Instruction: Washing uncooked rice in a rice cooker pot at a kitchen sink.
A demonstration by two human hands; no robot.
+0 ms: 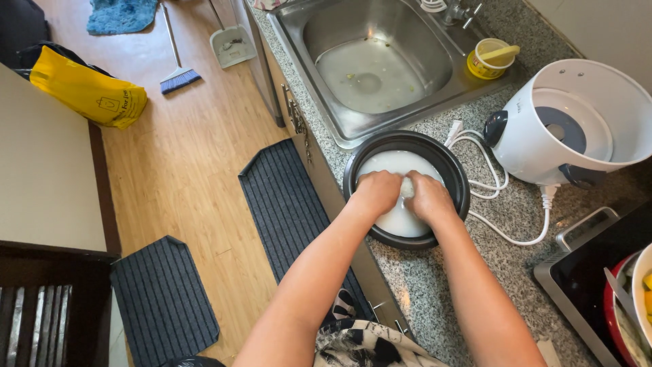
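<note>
Left hand [377, 192] and right hand [428, 197], fingers curled together, rest submerged in milky water inside the black pot [451, 170] at the counter's [435, 285] front edge

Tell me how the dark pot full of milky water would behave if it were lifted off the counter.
The dark pot is probably heavy for its size, since cloudy liquid fills much of it. The liquid would likely slosh if the pot tilts. With the left hand and right hand both dipped in, wet fingers may make the smooth rim slippery.
</note>
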